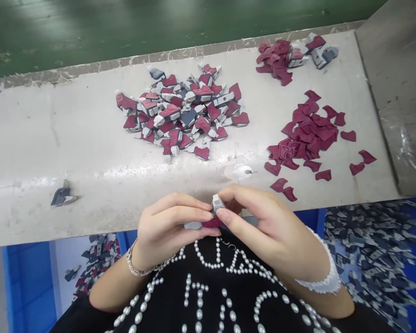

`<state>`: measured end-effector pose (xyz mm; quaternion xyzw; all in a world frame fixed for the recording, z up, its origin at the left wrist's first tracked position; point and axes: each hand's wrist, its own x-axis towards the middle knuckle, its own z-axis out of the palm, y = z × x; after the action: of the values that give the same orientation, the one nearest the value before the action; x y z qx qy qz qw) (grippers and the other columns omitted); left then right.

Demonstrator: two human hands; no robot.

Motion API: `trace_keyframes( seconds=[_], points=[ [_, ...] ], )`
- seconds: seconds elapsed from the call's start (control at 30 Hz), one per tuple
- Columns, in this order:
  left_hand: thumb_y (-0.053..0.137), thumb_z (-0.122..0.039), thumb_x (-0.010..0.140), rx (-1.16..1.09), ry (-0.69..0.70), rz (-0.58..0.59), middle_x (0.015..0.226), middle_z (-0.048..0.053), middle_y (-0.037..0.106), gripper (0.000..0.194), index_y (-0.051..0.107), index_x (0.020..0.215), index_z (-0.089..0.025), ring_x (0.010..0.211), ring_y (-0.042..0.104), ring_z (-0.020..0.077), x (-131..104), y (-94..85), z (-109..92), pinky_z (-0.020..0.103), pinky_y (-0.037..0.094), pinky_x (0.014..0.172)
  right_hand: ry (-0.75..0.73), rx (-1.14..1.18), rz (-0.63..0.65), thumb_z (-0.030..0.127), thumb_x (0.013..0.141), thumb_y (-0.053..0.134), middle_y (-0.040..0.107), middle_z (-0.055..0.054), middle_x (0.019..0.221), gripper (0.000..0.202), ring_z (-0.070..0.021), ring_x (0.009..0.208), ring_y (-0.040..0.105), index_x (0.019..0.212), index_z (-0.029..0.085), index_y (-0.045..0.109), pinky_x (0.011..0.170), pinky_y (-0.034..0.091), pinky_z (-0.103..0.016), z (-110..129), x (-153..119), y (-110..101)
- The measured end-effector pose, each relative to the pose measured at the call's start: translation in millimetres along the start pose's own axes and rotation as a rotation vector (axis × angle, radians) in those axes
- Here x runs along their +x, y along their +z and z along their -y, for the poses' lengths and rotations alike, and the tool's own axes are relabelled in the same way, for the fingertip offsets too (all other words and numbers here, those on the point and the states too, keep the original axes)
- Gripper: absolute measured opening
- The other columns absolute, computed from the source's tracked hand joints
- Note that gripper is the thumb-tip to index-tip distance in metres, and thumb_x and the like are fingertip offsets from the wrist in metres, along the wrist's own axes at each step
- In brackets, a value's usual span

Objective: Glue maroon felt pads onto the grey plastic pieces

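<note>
Left hand [159,229] and right hand [273,226] at the near edge of the desk [38,148]; my fingers [189,214] grip one grey, white and maroon plastic piece [213,222], mostly hidden beneath them. 12 o'clock: heap of similar pieces [187,115]. 2 o'clock: loose maroon plates [308,134]. 1 o'clock: smaller mixed heap [275,62]. 9 o'clock: lone grey part [61,196]. Part-filled blue bins at 8 [31,282] and 4 [314,219], partly behind my arms. Pearl lettering [200,303] on my black top [173,296], warped; no whole word readable.
</note>
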<state>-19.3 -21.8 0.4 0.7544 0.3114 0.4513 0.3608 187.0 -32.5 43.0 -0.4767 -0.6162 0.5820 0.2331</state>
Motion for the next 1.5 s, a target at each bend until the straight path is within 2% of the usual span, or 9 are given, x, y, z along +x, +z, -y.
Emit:
trace_keyframes(
  seconds=[0.1, 0.2, 0.37, 0.47, 0.63, 0.8, 1.1, 1.4, 1.5],
  points=[
    [0.085, -0.017, 0.075, -0.012, -0.007, -0.005, 0.092, 0.003, 0.075, 0.026, 0.071, 0.098, -0.018, 0.078, 0.075, 0.0132, -2.1, 0.7, 0.7, 0.021, 0.066, 0.071, -0.011, -0.118, -0.045, 0.027, 0.104, 0.044, 0.048, 0.005, 0.072, 0.022, -0.0109, 0.065, 0.046, 0.085, 0.019, 0.053, 0.06, 0.037, -0.029, 1.6, -1.4, 4.0],
    [0.086, -0.015, 0.073, -0.034, -0.03, -0.012, 0.092, 0.003, 0.075, 0.029, 0.071, 0.098, -0.017, 0.078, 0.075, 0.013, -4.1, 0.8, 2.1, 0.021, 0.065, 0.072, 0.006, -0.127, -0.024, 0.029, 0.105, 0.044, 0.048, 0.005, 0.071, 0.023, -0.0105, 0.064, 0.045, 0.086, 0.02, 0.053, 0.059, 0.037, -0.029, 1.6, -1.3, 3.2],
    [0.087, -0.019, 0.071, -0.12, -0.091, 0.018, 0.09, 0.003, 0.076, 0.03, 0.072, 0.097, -0.018, 0.076, 0.074, 0.0136, -4.0, -2.1, 3.0, 0.022, 0.066, 0.069, 0.006, 0.018, 0.066, 0.027, 0.105, 0.044, 0.061, 0.005, 0.084, 0.014, -0.0113, 0.082, 0.06, 0.106, 0.024, 0.057, 0.074, 0.046, -0.024, 1.2, -3.5, -3.7],
    [0.087, -0.02, 0.072, -0.137, -0.072, 0.046, 0.089, 0.004, 0.076, 0.029, 0.072, 0.096, -0.018, 0.077, 0.074, 0.0143, -1.4, -3.7, 2.0, 0.022, 0.066, 0.069, 0.006, 0.014, 0.075, 0.025, 0.104, 0.045, 0.06, 0.006, 0.078, 0.013, -0.013, 0.089, 0.065, 0.103, 0.025, 0.057, 0.079, 0.048, -0.024, 2.6, -5.9, -6.4],
    [0.088, -0.015, 0.07, -0.166, -0.062, 0.061, 0.088, 0.005, 0.074, 0.03, 0.071, 0.095, -0.015, 0.079, 0.074, 0.0141, 1.7, -3.5, 0.2, 0.021, 0.066, 0.073, 0.012, -0.03, 0.097, 0.024, 0.102, 0.047, 0.07, 0.004, 0.088, 0.011, -0.0115, 0.079, 0.066, 0.096, 0.023, 0.057, 0.07, 0.049, -0.023, 5.9, -6.4, -9.1],
    [0.088, -0.012, 0.069, -0.179, -0.051, 0.069, 0.089, 0.006, 0.074, 0.03, 0.071, 0.095, -0.013, 0.08, 0.074, 0.0136, 1.8, -3.1, 0.4, 0.02, 0.066, 0.075, 0.017, -0.097, 0.118, 0.023, 0.101, 0.046, 0.07, 0.004, 0.083, 0.012, -0.0093, 0.066, 0.062, 0.093, 0.022, 0.055, 0.059, 0.046, -0.022, 7.7, -4.6, -10.7],
    [0.086, -0.012, 0.07, -0.186, -0.05, 0.079, 0.089, 0.006, 0.075, 0.029, 0.071, 0.095, -0.014, 0.08, 0.075, 0.0142, 4.5, -2.1, 0.5, 0.019, 0.066, 0.075, -0.004, -0.113, 0.107, 0.021, 0.101, 0.048, 0.069, 0.005, 0.086, 0.011, -0.0085, 0.07, 0.062, 0.094, 0.021, 0.056, 0.062, 0.046, -0.022, 6.6, -5.8, -11.9],
    [0.083, -0.017, 0.077, -0.102, -0.037, 0.082, 0.09, 0.005, 0.077, 0.023, 0.073, 0.098, -0.019, 0.076, 0.076, 0.0144, 3.6, -2.2, -1.6, 0.022, 0.067, 0.07, 0.008, -0.179, 0.045, 0.016, 0.096, 0.047, 0.058, 0.005, 0.071, 0.013, -0.0107, 0.059, 0.052, 0.095, 0.021, 0.059, 0.053, 0.039, -0.027, 9.0, -4.4, -5.9],
    [0.084, -0.017, 0.076, -0.095, -0.053, 0.053, 0.091, 0.004, 0.076, 0.024, 0.073, 0.097, -0.02, 0.074, 0.075, 0.0139, 1.6, -2.1, -0.7, 0.022, 0.067, 0.069, -0.034, -0.168, 0.033, 0.017, 0.099, 0.045, 0.062, 0.003, 0.078, 0.014, -0.0123, 0.067, 0.057, 0.098, 0.022, 0.059, 0.06, 0.043, -0.027, 8.9, -4.7, -5.6]
  ],
)
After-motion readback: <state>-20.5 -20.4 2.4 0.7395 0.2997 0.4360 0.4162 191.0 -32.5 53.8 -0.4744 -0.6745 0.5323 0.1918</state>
